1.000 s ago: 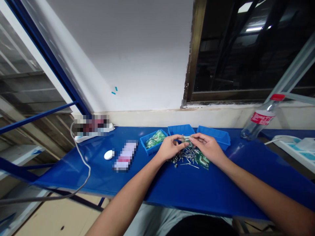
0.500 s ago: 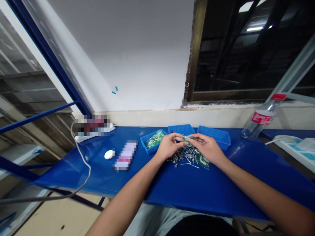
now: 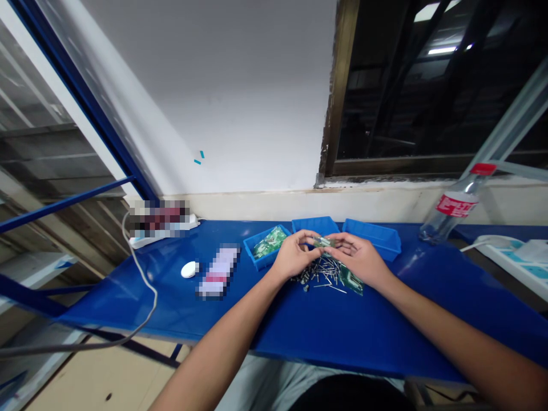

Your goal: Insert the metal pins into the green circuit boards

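Observation:
My left hand and my right hand meet above the table, each closed on one side of a small clear plastic bag. Something pale and metallic shows through the bag; its exact kind is too small to tell. Below my hands lies a pile of silver rivets with long thin shanks. Another small greenish bag rests under my right hand, at the pile's right edge. Left of my left hand, a blue bin holds several filled bags.
Two more blue bins, a middle one and a right one, stand behind my hands. A plastic bottle with a red cap is at the back right. A white oval object, a blurred-out item and a cable are left.
Both hands keep hold of the small bag, with only slight finger movement. The bag appears a little flatter and more visible between the fingers. Bins and pile look the same.

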The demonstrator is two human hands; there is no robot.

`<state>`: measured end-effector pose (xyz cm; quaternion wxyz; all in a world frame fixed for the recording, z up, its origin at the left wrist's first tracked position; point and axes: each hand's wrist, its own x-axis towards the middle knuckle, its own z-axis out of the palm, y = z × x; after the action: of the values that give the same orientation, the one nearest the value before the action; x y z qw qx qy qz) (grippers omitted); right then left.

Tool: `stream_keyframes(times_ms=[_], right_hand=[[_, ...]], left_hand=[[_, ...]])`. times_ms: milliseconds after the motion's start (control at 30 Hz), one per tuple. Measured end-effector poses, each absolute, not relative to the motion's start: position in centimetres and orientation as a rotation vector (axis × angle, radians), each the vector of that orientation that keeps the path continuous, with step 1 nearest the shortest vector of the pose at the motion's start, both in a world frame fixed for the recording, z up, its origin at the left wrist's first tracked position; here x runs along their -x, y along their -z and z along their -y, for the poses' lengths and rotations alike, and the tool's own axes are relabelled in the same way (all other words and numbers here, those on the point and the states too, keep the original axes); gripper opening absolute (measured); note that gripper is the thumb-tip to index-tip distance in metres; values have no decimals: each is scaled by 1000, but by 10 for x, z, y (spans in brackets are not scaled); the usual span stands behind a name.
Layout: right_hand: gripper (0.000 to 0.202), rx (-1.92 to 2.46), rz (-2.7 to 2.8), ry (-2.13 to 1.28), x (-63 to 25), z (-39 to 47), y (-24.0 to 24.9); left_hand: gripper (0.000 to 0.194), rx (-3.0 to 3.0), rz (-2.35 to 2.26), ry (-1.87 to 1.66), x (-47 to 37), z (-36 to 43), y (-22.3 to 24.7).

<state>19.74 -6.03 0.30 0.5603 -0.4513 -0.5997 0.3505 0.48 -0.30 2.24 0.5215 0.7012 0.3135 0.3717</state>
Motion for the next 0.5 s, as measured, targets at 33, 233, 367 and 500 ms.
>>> stream_keyframes(times_ms=[33,233,367,500], right_hand=[[41,1062,1425,-827,-197,60,-3],[39,1069,1460,-793,-199,58,0],[37,1068,1422,-817,-199,58,1],[36,1070,1399,-874,-196,60,-2]], left_hand=[[45,-1679,-751,-896,-5,3,-23],[44,-1658,-750,-888,-5,5,-25],[47,-1607,-717,-867,-5,3,-22],[54,-1543,-667,-842,-6,1,-20]])
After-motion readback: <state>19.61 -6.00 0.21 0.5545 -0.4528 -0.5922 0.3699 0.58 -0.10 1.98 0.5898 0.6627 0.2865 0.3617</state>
